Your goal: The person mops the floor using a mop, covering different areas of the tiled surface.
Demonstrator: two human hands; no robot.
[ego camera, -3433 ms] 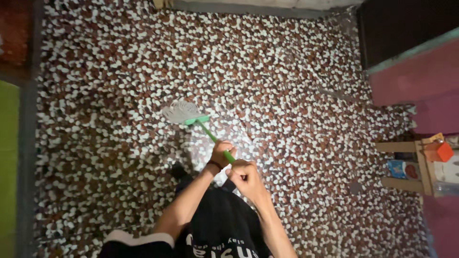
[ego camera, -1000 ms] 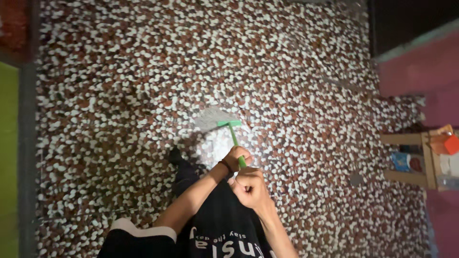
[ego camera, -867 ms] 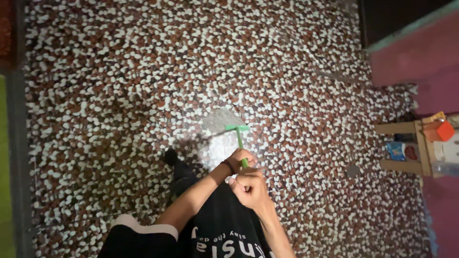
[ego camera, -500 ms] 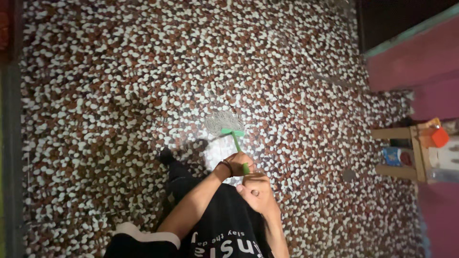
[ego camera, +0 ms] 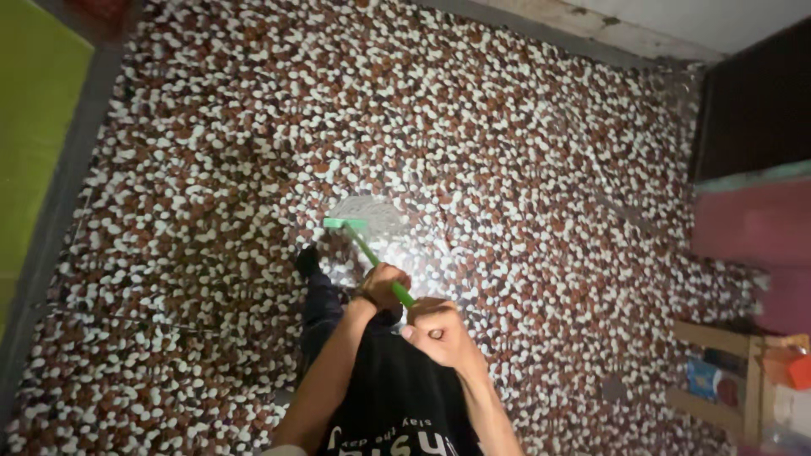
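Green plastic forms the handle and crossbar of a mop (ego camera: 365, 232), whose pale grey string head is pressed onto the floor (ego camera: 211, 169) a little ahead of the person's feet, beside a bright patch of reflected light. The handle is slanted from the head down and to the right, into the 2 hands. It is grasped by the left hand (ego camera: 384, 285), fingers wrapped round it lower on the shaft, a dark band being worn at that wrist. The upper end is clenched in the right hand (ego camera: 439, 331), held just behind and touching close to the left. A black shirt (ego camera: 397, 397) with pale lettering is seen beneath the forearms, and a dark-clad foot (ego camera: 307, 260) is planted just left of the mop head. The floor is covered in a mottled pattern of white, brown and dark pebble shapes. A green surface (ego camera: 29, 110) is found at the far left, a pink wall (ego camera: 743, 228) at the right, and a wooden shelf (ego camera: 743, 380) with small containers stands in the lower right corner.
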